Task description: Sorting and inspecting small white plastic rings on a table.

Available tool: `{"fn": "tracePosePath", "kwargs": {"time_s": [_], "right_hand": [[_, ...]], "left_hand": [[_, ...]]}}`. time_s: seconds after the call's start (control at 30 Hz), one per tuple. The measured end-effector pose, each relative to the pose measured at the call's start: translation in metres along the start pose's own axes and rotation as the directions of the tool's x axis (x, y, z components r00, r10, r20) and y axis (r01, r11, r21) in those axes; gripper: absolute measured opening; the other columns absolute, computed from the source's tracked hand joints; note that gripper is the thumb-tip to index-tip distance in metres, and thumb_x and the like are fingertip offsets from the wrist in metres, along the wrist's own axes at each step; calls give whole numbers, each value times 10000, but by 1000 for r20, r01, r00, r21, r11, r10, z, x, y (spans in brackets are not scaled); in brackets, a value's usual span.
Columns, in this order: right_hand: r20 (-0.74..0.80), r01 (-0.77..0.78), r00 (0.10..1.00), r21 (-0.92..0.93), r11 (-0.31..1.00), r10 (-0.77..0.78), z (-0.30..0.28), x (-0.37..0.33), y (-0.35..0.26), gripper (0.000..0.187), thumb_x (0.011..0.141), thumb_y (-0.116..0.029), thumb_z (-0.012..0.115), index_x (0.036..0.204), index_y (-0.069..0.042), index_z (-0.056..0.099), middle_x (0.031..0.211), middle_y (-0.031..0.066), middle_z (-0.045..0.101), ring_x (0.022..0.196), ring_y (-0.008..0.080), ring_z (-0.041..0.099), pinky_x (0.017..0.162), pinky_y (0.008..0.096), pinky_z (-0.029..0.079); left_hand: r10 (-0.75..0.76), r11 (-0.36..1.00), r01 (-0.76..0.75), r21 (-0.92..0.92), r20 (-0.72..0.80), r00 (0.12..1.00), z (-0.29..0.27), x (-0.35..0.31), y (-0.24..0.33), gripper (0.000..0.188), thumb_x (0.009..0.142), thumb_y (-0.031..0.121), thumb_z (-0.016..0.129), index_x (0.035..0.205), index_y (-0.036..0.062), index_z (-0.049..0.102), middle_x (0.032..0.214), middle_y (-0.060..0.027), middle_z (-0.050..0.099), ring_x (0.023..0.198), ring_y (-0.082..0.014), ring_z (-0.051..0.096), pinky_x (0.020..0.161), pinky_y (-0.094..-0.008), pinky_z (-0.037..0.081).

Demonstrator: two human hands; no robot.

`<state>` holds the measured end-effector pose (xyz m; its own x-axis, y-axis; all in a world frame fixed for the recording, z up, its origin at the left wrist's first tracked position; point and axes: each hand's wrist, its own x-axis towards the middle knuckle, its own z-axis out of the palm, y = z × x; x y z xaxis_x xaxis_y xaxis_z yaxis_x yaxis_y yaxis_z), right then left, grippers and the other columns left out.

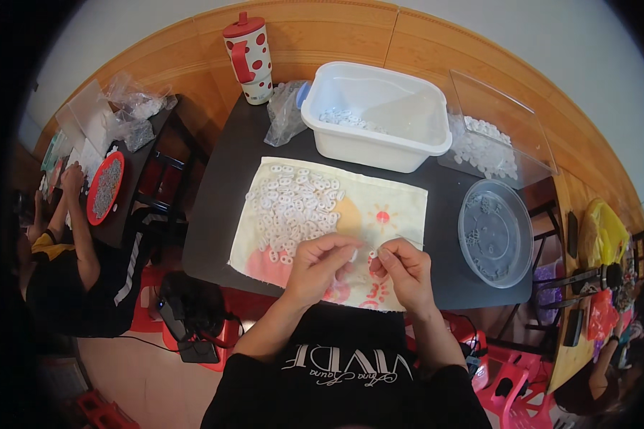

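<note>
Both my hands are raised over the near part of a pale printed cloth (401,196). Between the thumb and forefinger of my left hand (318,266) is a small white plastic piece (353,255). A short gap to the right, my right hand (406,273) is pinched closed; what its fingertips hold is too small to make out. Left of the hands, a loose heap of white two-holed plastic pieces (293,204) covers much of the cloth.
Behind the cloth stands a white tub (379,143) with small pieces inside. A round clear container (497,236) and a clear box (486,154) of white discs sit right. A spotted tumbler (249,61) is at the back left. Another person works beside a red tray (107,187) at far left.
</note>
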<state>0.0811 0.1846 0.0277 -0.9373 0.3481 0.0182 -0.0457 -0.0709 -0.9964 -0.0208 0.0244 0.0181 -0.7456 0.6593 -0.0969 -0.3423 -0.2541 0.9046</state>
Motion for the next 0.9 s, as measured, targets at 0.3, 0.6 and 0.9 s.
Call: {"fn": "tracePosePath", "kwargs": {"time_s": [0.3, 0.6, 0.9], "right_hand": [[-67, 10, 998, 139, 990, 0, 11, -4, 2, 95, 980, -57, 599, 951, 26, 635, 803, 50, 670, 716, 78, 600, 661, 209, 481], [-122, 118, 987, 131, 984, -102, 24, -7, -1, 61, 970, -23, 600, 971, 32, 627, 857, 47, 677, 767, 72, 607, 710, 211, 492], [-280, 244, 939, 140, 960, -198, 5, -8, 1, 79, 967, -10, 584, 1016, 37, 626, 883, 115, 702, 744, 115, 637, 694, 239, 503]], "left_hand": [[-2, 994, 12, -108, 95, 995, 2, 3, -6, 131, 930, 26, 655, 1042, -19, 707, 786, -62, 688, 649, -76, 632, 508, -175, 454], [4, 988, 7, -157, 72, 997, 4, 2, -9, 149, 904, -5, 676, 1049, -25, 703, 777, -61, 685, 615, -78, 623, 498, -179, 462], [17, 989, 4, -148, 140, 990, 2, -3, -5, 277, 890, -56, 655, 1164, -23, 680, 845, -80, 702, 673, -84, 637, 569, -193, 481]]}}
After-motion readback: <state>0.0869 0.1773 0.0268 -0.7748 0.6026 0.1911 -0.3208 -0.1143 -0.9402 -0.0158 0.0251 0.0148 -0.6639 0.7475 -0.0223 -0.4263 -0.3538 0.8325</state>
